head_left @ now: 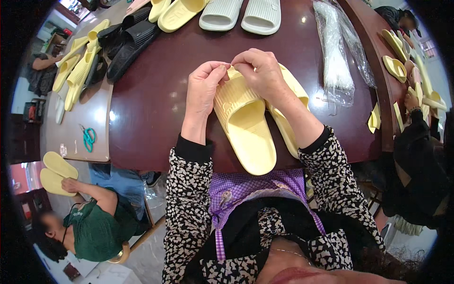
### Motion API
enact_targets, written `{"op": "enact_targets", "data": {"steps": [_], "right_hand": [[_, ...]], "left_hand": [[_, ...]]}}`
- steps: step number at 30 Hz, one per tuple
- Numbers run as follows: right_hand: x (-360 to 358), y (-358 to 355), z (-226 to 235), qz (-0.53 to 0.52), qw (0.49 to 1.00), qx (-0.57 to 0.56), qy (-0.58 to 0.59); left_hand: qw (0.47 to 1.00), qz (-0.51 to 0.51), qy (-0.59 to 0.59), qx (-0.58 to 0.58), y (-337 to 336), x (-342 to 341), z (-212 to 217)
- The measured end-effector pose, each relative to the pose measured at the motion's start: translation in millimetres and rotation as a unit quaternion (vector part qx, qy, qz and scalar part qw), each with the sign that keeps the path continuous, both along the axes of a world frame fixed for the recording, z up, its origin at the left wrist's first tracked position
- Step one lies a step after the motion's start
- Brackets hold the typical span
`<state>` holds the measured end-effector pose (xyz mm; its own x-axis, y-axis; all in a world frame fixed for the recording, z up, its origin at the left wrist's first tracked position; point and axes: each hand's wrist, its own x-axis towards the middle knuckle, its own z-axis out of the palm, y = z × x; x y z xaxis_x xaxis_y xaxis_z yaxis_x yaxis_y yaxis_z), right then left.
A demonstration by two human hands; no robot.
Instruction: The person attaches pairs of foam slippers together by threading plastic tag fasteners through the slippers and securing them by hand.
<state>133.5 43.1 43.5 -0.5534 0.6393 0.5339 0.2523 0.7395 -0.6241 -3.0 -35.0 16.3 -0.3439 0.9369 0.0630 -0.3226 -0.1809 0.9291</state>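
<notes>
A pale yellow slide slipper [250,142] lies on the dark red table with its toe pointing away from me. Its mate [301,90] rests close beside it on the right, partly covered by my right wrist. My left hand [204,87] is at the first slipper's toe, thumb and forefinger pinched together. My right hand [260,71] bends over the same toe, its fingertips meeting those of the left. Whatever the two pinches hold is too small to make out. To the right lies a clear plastic bag [336,61] of thin white strands.
Grey slippers [261,16], yellow slippers [181,14] and black slippers [132,45] line the far side of the table [161,109]. Teal-handled scissors [88,137] lie on the left table. Yellow scraps [374,119] sit at the right. Other people work on both sides, one holding yellow slippers [57,174].
</notes>
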Motion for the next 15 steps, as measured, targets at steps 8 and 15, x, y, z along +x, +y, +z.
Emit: {"op": "enact_targets", "data": {"steps": [8,15], "right_hand": [[0.9,-0.2,0.1,0.005,1.0,-0.015,0.009],[-0.2,-1.9,1.5,0.002,0.999,0.033,0.003]], "left_hand": [[1.0,0.007,-0.009,0.004,0.9,0.5,-1.9],[0.999,0.032,0.006,-0.001,0.0,1.5,-0.9]]}}
